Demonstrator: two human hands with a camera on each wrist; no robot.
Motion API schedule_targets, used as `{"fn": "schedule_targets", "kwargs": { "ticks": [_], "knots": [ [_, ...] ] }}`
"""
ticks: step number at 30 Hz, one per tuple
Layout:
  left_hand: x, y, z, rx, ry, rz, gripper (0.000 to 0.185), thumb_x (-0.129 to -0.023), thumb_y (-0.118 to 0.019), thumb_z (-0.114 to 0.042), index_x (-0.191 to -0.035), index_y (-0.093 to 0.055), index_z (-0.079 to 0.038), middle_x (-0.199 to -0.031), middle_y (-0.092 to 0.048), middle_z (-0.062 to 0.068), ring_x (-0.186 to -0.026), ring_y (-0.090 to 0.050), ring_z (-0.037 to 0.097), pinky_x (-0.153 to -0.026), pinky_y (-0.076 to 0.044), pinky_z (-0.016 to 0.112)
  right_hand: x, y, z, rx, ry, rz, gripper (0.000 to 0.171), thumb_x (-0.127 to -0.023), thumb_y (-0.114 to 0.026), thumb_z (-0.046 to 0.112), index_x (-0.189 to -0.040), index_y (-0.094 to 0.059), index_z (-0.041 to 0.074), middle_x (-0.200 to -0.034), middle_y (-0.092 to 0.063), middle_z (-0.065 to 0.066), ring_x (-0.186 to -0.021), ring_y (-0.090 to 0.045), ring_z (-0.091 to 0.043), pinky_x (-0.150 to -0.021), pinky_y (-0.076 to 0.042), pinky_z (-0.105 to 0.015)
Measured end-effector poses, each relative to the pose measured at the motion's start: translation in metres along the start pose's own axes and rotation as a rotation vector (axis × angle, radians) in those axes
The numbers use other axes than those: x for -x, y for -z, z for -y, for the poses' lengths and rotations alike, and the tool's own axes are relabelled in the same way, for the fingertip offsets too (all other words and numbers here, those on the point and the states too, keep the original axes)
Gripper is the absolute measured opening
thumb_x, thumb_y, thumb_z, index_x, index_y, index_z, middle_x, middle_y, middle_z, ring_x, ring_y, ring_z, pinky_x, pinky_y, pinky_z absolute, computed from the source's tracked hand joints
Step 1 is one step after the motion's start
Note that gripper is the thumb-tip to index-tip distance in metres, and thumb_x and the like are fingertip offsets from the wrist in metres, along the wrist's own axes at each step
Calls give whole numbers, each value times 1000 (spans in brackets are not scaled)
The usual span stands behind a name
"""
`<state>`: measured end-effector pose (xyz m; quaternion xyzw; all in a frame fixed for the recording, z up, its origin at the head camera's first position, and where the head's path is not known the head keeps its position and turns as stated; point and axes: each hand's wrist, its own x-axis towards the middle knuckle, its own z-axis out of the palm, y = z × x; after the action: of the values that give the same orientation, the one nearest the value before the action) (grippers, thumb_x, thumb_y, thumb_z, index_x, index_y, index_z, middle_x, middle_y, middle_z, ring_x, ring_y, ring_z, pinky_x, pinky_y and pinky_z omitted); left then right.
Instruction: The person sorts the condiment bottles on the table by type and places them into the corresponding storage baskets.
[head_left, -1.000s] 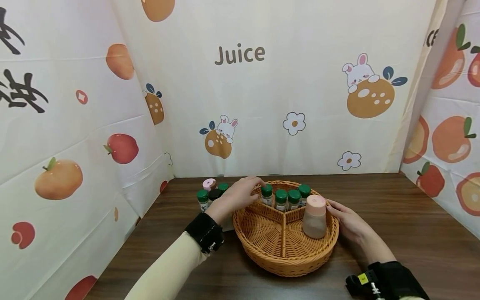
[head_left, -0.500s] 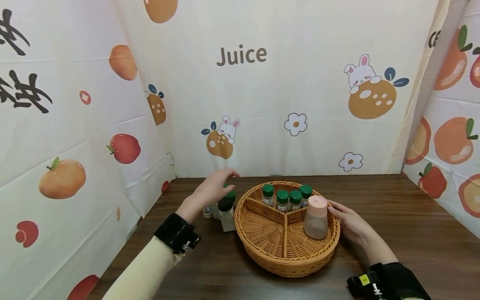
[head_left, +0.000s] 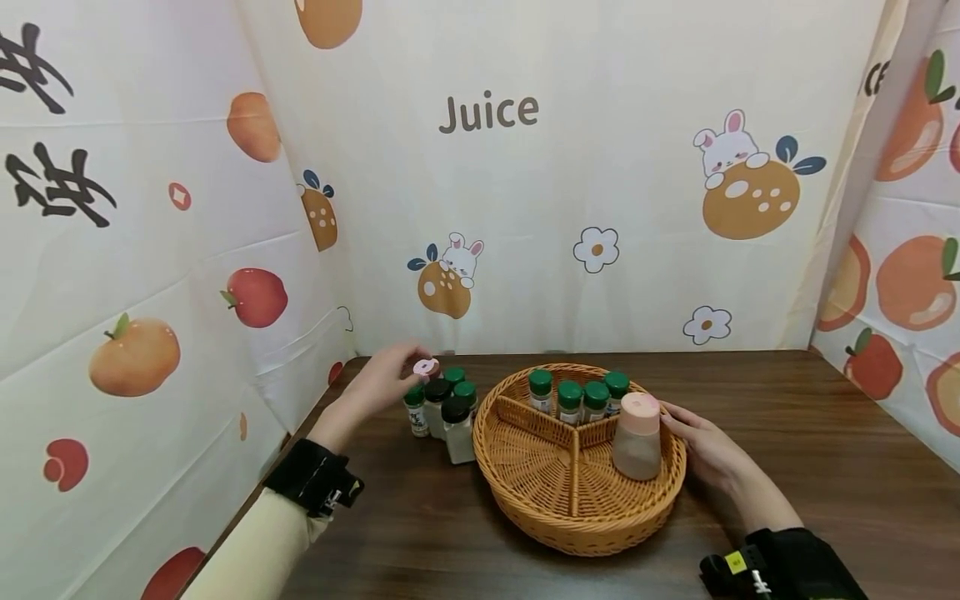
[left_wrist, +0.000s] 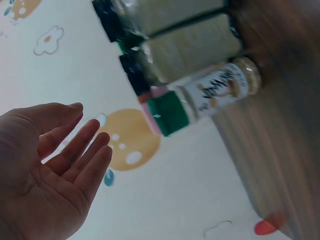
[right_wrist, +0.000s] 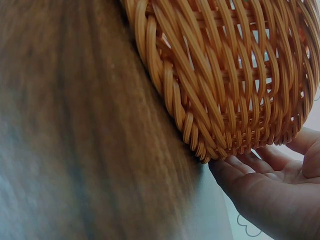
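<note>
My left hand [head_left: 382, 379] reaches over a group of spice jars at the basket's left. In the left wrist view its fingers are relaxed, with a gap between them and a green-capped jar [left_wrist: 212, 92]. Closest to its fingertips in the head view is the pink-topped jar [head_left: 427, 368]. Black-capped jars [head_left: 457, 429] stand in the same group. My right hand [head_left: 712, 450] rests against the outer right side of the round wicker basket [head_left: 577, 533], its fingertips hidden behind the weave in the right wrist view. Inside the basket are several green-capped jars [head_left: 569, 398] and a frosted pink-lidded bottle [head_left: 637, 442].
Dividers [head_left: 575, 475] split the basket into compartments. It stands on a dark wooden table [head_left: 390, 533]. Printed cloth hangs [head_left: 525, 192] along the table's back and sides.
My left hand has moved left, from above the basket's rear compartment to the group of jars. My right hand stays at the basket's side.
</note>
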<state>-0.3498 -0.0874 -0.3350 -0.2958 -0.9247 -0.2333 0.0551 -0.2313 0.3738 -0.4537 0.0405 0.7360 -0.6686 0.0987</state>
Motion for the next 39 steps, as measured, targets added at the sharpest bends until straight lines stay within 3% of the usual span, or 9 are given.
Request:
{"fn": "schedule_targets", "kwargs": {
  "ticks": [8, 12, 18, 25, 31, 34, 37, 39],
  "knots": [
    [13, -10, 24, -12, 114, 49, 31, -94, -64, -4, -125, -62, -2, -131, -62, 20, -124, -58, 38, -104, -48, 52, 0, -1, -1, 7, -4, 2, 72, -108, -33, 42, -159, -1, 1, -165, -4, -28, -153, -10, -42, -94, -47, -18],
    [15, -17, 31, -20, 134, 50, 30, -94, -64, -4, -124, -63, -4, -131, -61, 19, -124, -58, 36, -104, -48, 52, 0, -1, -2, 10, -5, -4, 72, -109, -33, 41, -159, -2, 1, -165, -5, -28, -152, -11, -42, -96, -46, -19],
    [16, -24, 35, -7, 157, 52, 33, -93, -65, -4, -126, -62, -3, -131, -59, 19, -122, -58, 35, -104, -48, 52, 0, 0, -1, 15, -8, -8, 71, -109, -34, 41, -159, -2, 2, -165, -4, -27, -153, -9, -43, -111, -40, -34],
    [19, -29, 38, -16, 154, 42, 33, -93, -66, -4, -126, -62, -4, -130, -59, 17, -123, -58, 37, -103, -48, 54, 0, 0, -1, 25, 9, 3, 71, -109, -33, 41, -159, -1, 2, -165, -5, -27, -152, -10, -42, -93, -46, -16],
    [19, -32, 39, -25, 156, 41, 35, -93, -66, -5, -127, -61, -5, -131, -57, 17, -124, -57, 35, -104, -47, 54, 0, 0, -2, 26, 17, 2, 72, -109, -34, 41, -159, -1, 1, -165, -5, -27, -152, -11, -41, -89, -46, -13],
    [18, -32, 39, -28, 155, 41, 35, -93, -67, -5, -127, -62, -6, -129, -58, 16, -122, -57, 34, -103, -48, 53, -1, 1, -2, 37, 19, 0, 72, -108, -34, 41, -159, -2, 2, -165, -6, -27, -149, -23, -33, -90, -46, -14],
    [18, -32, 38, -40, 155, 37, 35, -92, -66, -5, -127, -62, -7, -126, -57, 16, -117, -58, 32, -100, -50, 51, -1, 2, -3, 43, 23, 0, 72, -108, -35, 42, -159, -4, 2, -165, -7, -27, -137, -40, -13, -91, -47, -15],
    [17, -32, 38, -44, 167, 42, 37, -92, -67, -5, -129, -62, -8, -127, -56, 16, -114, -58, 31, -99, -50, 50, -1, 2, -4, 40, 25, 2, 73, -108, -37, 42, -159, -4, 2, -164, -7, -27, -126, -44, 0, -91, -47, -15]
  ]
}}
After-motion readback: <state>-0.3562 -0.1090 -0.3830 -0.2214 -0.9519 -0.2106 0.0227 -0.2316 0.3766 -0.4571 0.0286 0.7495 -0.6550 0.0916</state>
